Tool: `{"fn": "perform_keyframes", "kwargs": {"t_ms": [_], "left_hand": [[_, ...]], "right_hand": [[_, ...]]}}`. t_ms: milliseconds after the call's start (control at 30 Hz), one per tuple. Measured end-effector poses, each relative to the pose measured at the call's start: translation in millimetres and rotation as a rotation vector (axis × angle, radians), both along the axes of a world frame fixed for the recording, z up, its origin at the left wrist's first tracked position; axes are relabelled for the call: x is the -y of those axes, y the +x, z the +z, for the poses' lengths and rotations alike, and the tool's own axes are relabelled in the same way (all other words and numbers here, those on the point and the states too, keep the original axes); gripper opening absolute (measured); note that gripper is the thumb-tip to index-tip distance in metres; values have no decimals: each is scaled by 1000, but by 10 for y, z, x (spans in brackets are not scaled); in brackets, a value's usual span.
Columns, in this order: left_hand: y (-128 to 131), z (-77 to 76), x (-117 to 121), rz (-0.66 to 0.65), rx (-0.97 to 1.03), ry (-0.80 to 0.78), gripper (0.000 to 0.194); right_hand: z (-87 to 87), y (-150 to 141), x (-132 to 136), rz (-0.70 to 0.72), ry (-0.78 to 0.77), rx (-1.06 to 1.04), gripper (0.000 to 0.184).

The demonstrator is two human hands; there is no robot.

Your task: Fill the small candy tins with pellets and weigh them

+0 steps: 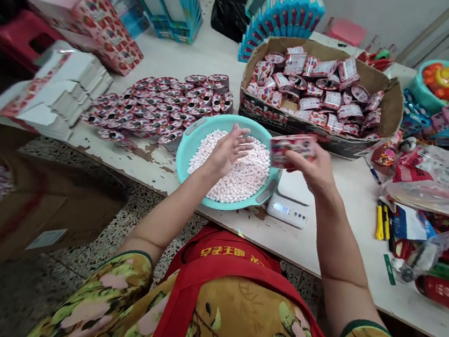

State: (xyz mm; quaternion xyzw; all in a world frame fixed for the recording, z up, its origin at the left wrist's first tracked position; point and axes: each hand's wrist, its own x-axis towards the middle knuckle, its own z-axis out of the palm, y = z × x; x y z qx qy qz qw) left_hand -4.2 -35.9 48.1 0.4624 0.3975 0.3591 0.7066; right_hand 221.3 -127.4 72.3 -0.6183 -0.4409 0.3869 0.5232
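Observation:
My left hand [231, 150] hovers over a turquoise basin [182, 155] full of small pale pink candies [239, 183]. Its fingers are spread, with nothing visible in them. Between the thumb and fingers of my right hand [317, 168] is a small red and pink printed candy box [287, 147], raised above the basin's right rim. Below that hand sits a white digital scale [288, 211], its display lit and its plate partly hidden by my hand. Left of the basin, many open-topped candy boxes [163, 102] of similar print stand packed together upright.
Behind the basin, a cardboard box [317, 136] holds a heap of filled-looking small boxes. Flat white cartons [71, 91] are stacked at left. Yellow-handled cutters [380, 221] and plastic bags [438, 176] lie at right. A large carton [49, 208] stands on the floor.

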Motion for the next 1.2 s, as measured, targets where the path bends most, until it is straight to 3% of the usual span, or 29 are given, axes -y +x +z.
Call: {"fn": "perform_keyframes", "kwargs": {"t_ms": [100, 267, 367, 600, 700, 867, 967, 1033, 1133, 1200], "left_hand": [[123, -20, -88, 12, 159, -214, 64], [99, -211, -90, 247, 303, -445, 52], [91, -257, -75, 301, 352, -516, 45], [178, -207, -25, 232, 383, -577, 24], [187, -201, -22, 192, 328, -602, 22], [159, -178, -54, 263, 365, -609, 10], [108, -167, -57, 249, 242, -458, 17], [27, -165, -51, 184, 23, -184, 24], [-154, -163, -48, 43, -456, 350, 35], [-270, -166, -57, 23, -699, 578, 47]], "right_hand": [[240, -372, -462, 388, -258, -3, 49], [207, -632, -848, 571, -431, -22, 45], [155, -623, -824, 562, -480, 14, 47], [112, -591, -650, 478, -468, 5, 48], [24, -549, -535, 437, -367, -44, 50], [-154, -499, -287, 399, -163, -47, 57], [-193, -497, -107, 352, -81, -85, 59], [-210, -445, 37, 249, -19, -117, 62], [-286, -235, 280, 2, 74, -74, 62], [-384, -29, 440, -157, 89, -17, 59]]}}
